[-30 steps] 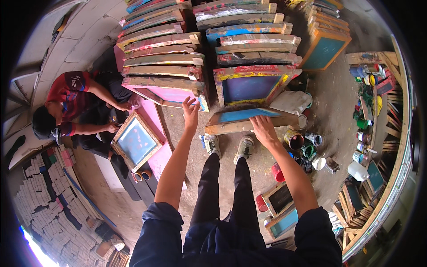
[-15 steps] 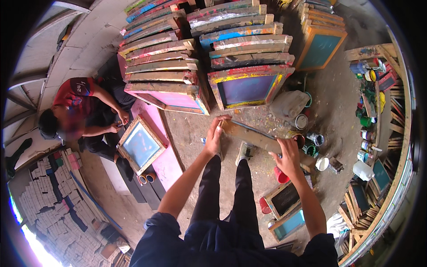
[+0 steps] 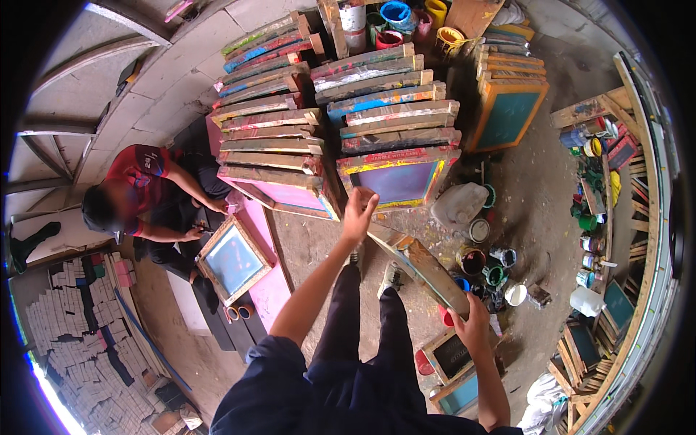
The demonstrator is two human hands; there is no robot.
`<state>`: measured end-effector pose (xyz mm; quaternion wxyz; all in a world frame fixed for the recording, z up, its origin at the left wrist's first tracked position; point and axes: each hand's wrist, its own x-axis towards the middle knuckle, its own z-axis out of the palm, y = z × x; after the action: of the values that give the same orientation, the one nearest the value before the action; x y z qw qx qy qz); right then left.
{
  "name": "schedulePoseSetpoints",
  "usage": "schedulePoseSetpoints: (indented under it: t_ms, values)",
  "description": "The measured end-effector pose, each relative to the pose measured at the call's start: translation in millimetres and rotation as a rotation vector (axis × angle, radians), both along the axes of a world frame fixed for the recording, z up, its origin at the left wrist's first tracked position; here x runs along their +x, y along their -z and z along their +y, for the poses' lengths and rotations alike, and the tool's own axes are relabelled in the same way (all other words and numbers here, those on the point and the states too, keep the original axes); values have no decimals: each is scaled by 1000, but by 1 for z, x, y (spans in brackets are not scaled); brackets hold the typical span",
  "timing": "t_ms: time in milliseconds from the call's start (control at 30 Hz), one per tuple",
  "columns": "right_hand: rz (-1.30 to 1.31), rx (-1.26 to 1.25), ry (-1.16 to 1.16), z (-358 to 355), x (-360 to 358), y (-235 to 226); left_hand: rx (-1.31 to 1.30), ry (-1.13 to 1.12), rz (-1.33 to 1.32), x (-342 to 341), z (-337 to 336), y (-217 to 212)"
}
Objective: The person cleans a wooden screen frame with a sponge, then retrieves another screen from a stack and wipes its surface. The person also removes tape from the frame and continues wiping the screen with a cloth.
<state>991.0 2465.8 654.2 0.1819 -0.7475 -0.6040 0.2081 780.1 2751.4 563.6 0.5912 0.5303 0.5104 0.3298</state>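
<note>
A wooden screen-printing frame (image 3: 417, 262), seen almost edge-on and slanting down to the right, is held out over the floor. My right hand (image 3: 473, 322) grips its near right end. My left hand (image 3: 358, 216) is raised just off the frame's far left end, fingers loosely apart with nothing visible in them. Right behind that hand stands the front frame of a stack, a screen frame (image 3: 395, 181) with purple mesh and yellow-stained inner edges. Most of the held frame's mesh is hidden by the steep angle.
Another row of frames (image 3: 272, 192) stands to the left. A co-worker (image 3: 156, 181) sits at left by a blue-mesh frame (image 3: 233, 261) on a pink board (image 3: 272, 279). Paint pots (image 3: 471, 259) and a whitish jug (image 3: 460, 203) stand on the right; frames (image 3: 448, 355) lie near my right forearm.
My left hand has come off the frame. The right hand has lowered its end toward me, turning the frame more steeply. The view has shifted, showing more paint buckets at the back.
</note>
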Motion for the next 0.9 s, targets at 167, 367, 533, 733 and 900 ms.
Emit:
schedulePoseSetpoints:
  t_ms: [167, 367, 533, 733, 900]
  values:
    - [-33, -24, 83, 16, -2, 17, 635, 299, 691, -29, 83, 99]
    - [-126, -134, 180, 17, 0, 30, 666, 282, 768, -7, 100, 141]
    - [-104, -208, 272, 21, 1, 27, 533, 285, 785, -3, 79, 146]
    - [-20, -265, 281, 15, 3, 22, 529, 265, 863, -13, -6, 126]
    - [8, -225, 226, 22, 2, 21, 530, 246, 870, -16, -27, 125]
